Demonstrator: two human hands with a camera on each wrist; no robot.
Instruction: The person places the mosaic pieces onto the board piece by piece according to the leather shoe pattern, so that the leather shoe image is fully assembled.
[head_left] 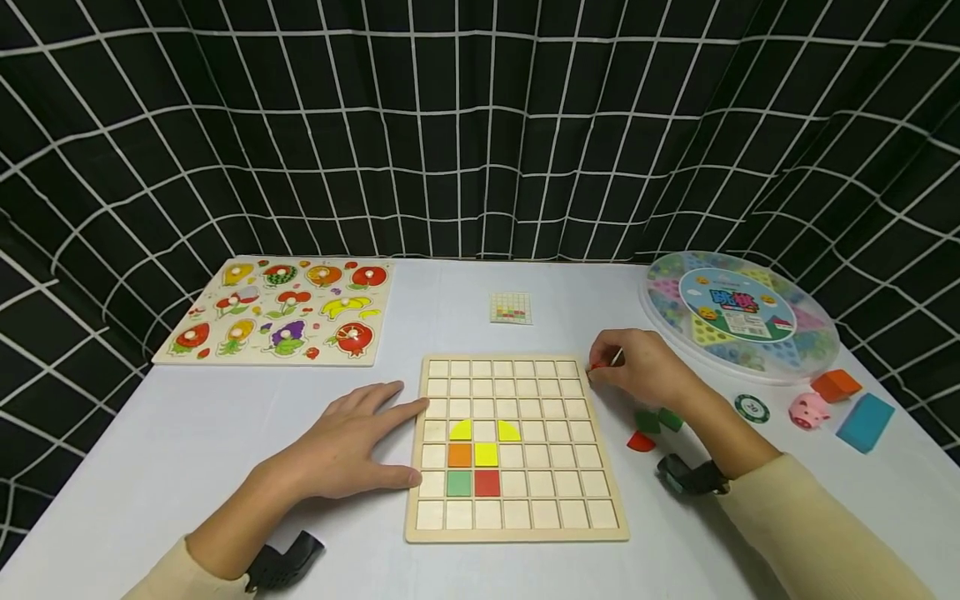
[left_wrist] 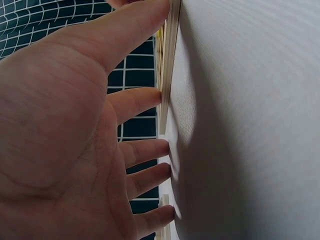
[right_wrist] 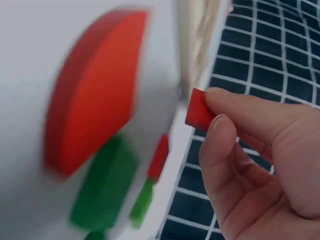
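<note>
1. Head: my right hand [head_left: 637, 364] pinches a small red piece [head_left: 597, 366] by the board's [head_left: 517, 536] far right corner. Green pieces [head_left: 647, 422] and a red wedge [head_left: 641, 442] lie just this side of that hand, easy to knock; the game box [head_left: 738, 304] sits beyond it.
2. Left wrist: my left hand [left_wrist: 65, 125] is spread, thumb and forefinger touching the board's near edge.
3. Right wrist: the piece looks light, stiff, perhaps slippery; its edges suit thumb and forefinger. Blur makes the closer pieces hard to judge.

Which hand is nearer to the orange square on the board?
Left. The left hand touches the left edge of the board, just left of the orange square. The right hand, pinching a red piece, is farther, near the board's far right corner.
</note>
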